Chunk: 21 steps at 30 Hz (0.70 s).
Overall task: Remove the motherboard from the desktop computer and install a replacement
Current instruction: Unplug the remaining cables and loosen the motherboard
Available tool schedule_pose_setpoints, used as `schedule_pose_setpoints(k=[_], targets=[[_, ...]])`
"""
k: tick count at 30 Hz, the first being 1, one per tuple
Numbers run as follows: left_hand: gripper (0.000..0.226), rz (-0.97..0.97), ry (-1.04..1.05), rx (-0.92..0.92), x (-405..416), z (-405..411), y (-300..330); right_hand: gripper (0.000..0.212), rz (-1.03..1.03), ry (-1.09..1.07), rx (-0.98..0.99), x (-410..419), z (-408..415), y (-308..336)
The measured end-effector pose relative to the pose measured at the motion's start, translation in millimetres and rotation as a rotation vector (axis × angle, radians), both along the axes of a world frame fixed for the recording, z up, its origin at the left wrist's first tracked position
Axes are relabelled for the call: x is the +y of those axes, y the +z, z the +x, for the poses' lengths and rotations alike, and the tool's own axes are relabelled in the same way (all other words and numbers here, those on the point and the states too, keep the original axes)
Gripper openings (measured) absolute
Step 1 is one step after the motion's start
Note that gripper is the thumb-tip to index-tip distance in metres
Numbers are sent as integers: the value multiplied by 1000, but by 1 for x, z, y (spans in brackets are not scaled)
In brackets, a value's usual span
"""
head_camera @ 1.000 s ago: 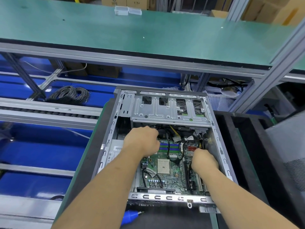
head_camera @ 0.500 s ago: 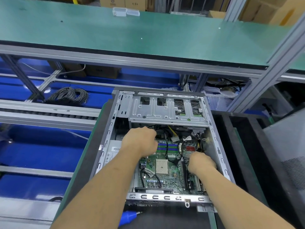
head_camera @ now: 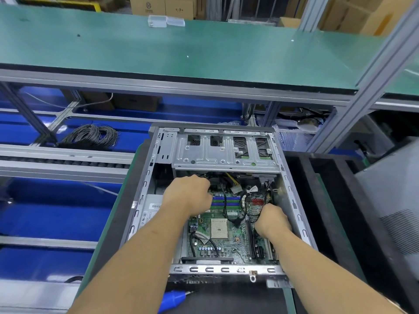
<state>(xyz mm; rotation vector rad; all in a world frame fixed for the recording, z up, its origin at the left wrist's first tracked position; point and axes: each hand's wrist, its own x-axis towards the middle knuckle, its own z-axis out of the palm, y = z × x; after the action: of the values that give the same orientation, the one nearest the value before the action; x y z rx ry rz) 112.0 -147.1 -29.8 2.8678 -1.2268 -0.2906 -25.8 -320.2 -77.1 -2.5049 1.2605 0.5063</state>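
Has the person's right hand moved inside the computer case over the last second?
Yes, slightly. The right hand has slid toward the board's middle, away from the case's right wall, and now sits just below the red connectors.

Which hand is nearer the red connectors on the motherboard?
Right. The right hand sits just below the red connectors; the left hand is across the board, past the memory slots.

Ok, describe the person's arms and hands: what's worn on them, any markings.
Both forearms are bare up to the frame edge: no sleeves in view. The left hand and right hand wear no gloves, and no rings, watch or wrist strap show. No markings are visible on either arm.
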Motion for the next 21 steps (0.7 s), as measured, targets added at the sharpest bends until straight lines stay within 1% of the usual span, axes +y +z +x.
schedule_pose_setpoints(k=[9,12,17,21], targets=[[23,1,-1,6,-1,1,-1,5,31,-44,-36,-2,0,1],[22,4,-5,-1,0,0,1,2,23,-28,-33,-2,-2,2],[18,20,-15,-4,0,-1,3,7,23,10,16,-3,0,-2],[19,17,2,7,0,-1,3,9,16,46,53,-4,3,-3]])
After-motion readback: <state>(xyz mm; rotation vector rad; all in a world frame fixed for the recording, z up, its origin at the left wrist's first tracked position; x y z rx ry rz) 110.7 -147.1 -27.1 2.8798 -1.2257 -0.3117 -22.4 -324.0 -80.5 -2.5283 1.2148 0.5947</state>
